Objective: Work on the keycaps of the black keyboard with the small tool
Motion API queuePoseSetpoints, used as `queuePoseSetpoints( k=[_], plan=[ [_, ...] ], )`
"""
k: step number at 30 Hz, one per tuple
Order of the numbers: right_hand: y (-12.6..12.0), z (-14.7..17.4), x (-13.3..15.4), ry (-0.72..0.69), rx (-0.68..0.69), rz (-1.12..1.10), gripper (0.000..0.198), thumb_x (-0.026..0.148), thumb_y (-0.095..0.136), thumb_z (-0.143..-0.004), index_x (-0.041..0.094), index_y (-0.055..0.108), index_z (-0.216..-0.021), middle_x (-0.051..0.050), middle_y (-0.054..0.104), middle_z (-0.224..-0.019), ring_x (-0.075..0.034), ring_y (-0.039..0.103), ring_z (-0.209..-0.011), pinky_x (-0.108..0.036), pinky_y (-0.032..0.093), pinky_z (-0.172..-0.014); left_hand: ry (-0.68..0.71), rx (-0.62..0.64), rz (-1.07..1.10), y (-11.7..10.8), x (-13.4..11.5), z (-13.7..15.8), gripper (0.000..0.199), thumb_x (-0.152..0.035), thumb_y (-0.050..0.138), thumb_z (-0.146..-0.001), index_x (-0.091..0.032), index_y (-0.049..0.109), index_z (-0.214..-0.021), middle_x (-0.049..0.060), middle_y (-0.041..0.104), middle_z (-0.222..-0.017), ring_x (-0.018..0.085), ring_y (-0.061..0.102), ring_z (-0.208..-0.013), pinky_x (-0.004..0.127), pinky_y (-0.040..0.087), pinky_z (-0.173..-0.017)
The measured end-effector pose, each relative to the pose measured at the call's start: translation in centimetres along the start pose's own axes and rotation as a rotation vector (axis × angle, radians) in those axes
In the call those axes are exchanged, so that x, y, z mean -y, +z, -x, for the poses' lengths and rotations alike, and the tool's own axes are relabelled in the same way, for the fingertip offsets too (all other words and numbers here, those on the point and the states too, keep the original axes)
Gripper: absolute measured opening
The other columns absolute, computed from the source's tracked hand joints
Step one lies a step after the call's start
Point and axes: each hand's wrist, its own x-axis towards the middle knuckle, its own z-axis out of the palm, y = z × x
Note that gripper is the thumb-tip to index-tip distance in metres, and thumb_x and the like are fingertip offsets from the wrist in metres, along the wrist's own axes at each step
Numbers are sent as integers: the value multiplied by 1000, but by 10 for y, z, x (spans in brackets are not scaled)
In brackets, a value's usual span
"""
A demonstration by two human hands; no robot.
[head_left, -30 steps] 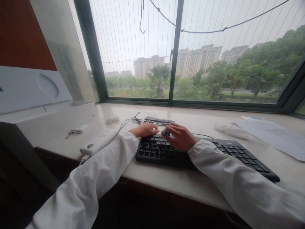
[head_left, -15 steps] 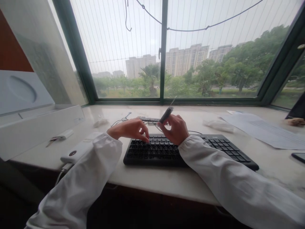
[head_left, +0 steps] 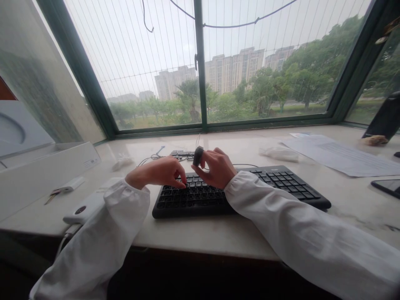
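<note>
A black keyboard [head_left: 281, 183] lies on the pale stone sill in front of me. My left hand [head_left: 159, 171] rests on its upper left keys, fingertips pinched down against a key. Just to the right, my right hand [head_left: 215, 166] hovers above the keys and grips a small dark grey tool [head_left: 198, 156] with a thin wire tip, held upright between thumb and fingers. Both arms wear white sleeves.
A white power bank [head_left: 86, 206] and a white box [head_left: 40, 171] sit at left, with a small white dongle [head_left: 67, 184]. Behind the keyboard lie a dark key strip [head_left: 181, 154] and cables. Papers [head_left: 337, 155], a crumpled wrapper [head_left: 278, 153] and a phone [head_left: 387, 186] are at right.
My right hand lifted the dark tool off the keys and turned it upright. My left hand curled its fingers onto a key. The view swung to the right.
</note>
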Motion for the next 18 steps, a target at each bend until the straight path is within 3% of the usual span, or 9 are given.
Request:
queuePoseSetpoints(
  k=[5,11,18],
  plan=[
    [0,0,1,-7,27,-13,16,31,55,-88,20,47,-80,2,61,-67,-12,52,-60,-29,30,-68,26,-24,19,1,1,-1,22,-43,69,-79,-24,77,-84,-4,54,-55,6,45,-45,22,34,-49],
    [0,1,1,-21,21,-27,17,31,56,-87,20,47,-78,3,60,-66,-12,51,-58,-28,30,-68,1,6,-4,1,-1,-1,20,-40,68,-80,-24,77,-87,-3,58,-58,6,46,-47,21,34,-50],
    [2,1,0,-23,37,-74,15,28,58,-85,19,48,-79,3,59,-67,-11,51,-59,-28,33,-67,-9,-112,-48,0,8,1,17,-34,63,-82,-24,76,-86,-4,59,-60,5,45,-49,19,32,-49]
  ],
)
